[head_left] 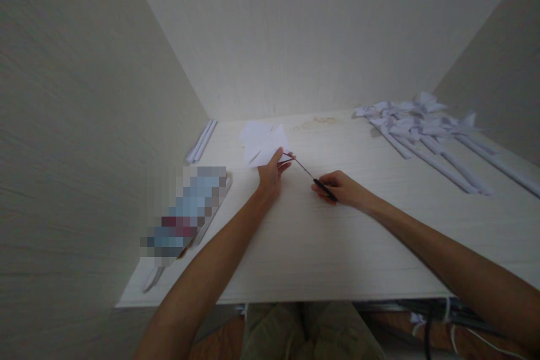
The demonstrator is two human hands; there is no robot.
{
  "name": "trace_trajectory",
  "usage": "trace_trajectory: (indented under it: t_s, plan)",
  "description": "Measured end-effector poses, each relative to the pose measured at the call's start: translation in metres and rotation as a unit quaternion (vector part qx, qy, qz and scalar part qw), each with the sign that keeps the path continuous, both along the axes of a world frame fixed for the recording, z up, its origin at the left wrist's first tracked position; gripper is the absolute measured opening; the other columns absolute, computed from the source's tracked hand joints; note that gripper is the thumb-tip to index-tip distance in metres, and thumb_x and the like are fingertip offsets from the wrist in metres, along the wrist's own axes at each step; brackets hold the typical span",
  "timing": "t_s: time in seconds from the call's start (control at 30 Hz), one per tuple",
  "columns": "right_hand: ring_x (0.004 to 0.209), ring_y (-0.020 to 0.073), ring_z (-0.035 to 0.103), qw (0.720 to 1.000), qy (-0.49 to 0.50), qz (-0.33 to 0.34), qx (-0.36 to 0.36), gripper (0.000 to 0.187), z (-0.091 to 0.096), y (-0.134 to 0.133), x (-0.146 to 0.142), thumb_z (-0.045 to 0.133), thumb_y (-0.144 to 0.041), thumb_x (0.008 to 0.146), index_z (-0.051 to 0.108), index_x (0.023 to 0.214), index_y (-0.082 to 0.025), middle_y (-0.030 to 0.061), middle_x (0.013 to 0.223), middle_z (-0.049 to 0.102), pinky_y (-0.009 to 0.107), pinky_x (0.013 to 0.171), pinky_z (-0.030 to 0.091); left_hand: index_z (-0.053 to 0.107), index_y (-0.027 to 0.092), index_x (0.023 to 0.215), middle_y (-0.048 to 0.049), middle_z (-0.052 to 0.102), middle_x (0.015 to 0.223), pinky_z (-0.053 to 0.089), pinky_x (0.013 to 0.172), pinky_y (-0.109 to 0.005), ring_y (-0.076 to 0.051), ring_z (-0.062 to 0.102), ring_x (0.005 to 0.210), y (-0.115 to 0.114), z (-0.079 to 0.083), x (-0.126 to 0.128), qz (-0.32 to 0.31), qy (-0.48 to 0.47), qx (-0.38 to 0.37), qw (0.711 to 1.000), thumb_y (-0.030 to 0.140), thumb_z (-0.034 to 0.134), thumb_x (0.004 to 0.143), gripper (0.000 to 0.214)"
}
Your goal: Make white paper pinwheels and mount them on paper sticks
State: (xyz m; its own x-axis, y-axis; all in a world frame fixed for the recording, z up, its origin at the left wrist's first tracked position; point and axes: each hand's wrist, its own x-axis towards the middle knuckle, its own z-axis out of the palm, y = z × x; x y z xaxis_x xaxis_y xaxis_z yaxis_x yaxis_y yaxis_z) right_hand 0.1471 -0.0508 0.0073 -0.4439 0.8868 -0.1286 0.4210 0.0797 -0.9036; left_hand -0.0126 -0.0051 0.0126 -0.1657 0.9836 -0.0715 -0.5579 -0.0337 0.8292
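Observation:
My left hand (pixel 272 174) pinches a small stack of white paper pieces (pixel 264 140) near its lower right corner, thumb on top. The pieces fan out past my fingers and have cut, pointed edges. In my right hand (pixel 337 187) is a pair of scissors, its black handle (pixel 324 190) inside my closed fingers. The thin metal blades (pixel 304 167) reach up and left to the paper's edge beside my left fingertips. How far the blades are apart I cannot tell.
Rolled white paper sticks (pixel 439 163) with folded paper tops (pixel 413 118) lie at the right. Two paper rolls (pixel 202 140) rest by the left wall. A blurred-out long item (pixel 189 214) lies near my left forearm. Walls enclose the white table (pixel 295 259) on three sides.

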Motion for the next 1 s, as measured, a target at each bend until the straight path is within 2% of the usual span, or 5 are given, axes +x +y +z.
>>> trace_trajectory:
  t_s: [0.47, 0.7, 1.0]
  plan:
    - [0.039, 0.0074, 0.035, 1.0, -0.008, 0.001, -0.005, 0.042, 0.0016, -0.0007, 0.0003, 0.051, -0.053, 0.071, 0.042, 0.05, -0.018, -0.0042, 0.041, 0.041, 0.023, 0.042, 0.024, 0.056, 0.015, 0.077, 0.0, 0.063, 0.063, 0.044, 0.049, -0.018, -0.01, 0.061, 0.056, -0.0025, 0.0028, 0.0006, 0.0, 0.018, -0.008, 1.0, 0.016, 0.059, 0.07, 0.008]
    - [0.039, 0.007, 0.034, 1.0, -0.017, -0.001, 0.006, 0.045, 0.0005, -0.0002, 0.0007, 0.049, -0.057, 0.071, 0.04, 0.049, -0.019, -0.0044, 0.041, 0.039, 0.023, 0.042, 0.024, 0.057, 0.014, 0.084, -0.0008, 0.064, 0.067, 0.045, 0.052, -0.02, -0.011, 0.061, 0.059, -0.0016, 0.0019, 0.0001, 0.009, 0.034, -0.019, 0.999, 0.017, 0.059, 0.07, 0.014]
    - [0.039, 0.0067, 0.034, 1.0, -0.03, -0.004, 0.01, 0.043, -0.0012, 0.0006, 0.001, 0.05, -0.055, 0.071, 0.04, 0.051, -0.018, -0.0043, 0.041, 0.04, 0.022, 0.041, 0.024, 0.057, 0.015, 0.082, 0.0002, 0.064, 0.065, 0.044, 0.051, -0.019, -0.011, 0.061, 0.057, -0.0008, 0.0012, -0.0001, 0.006, 0.029, -0.008, 1.0, 0.017, 0.059, 0.07, 0.012]
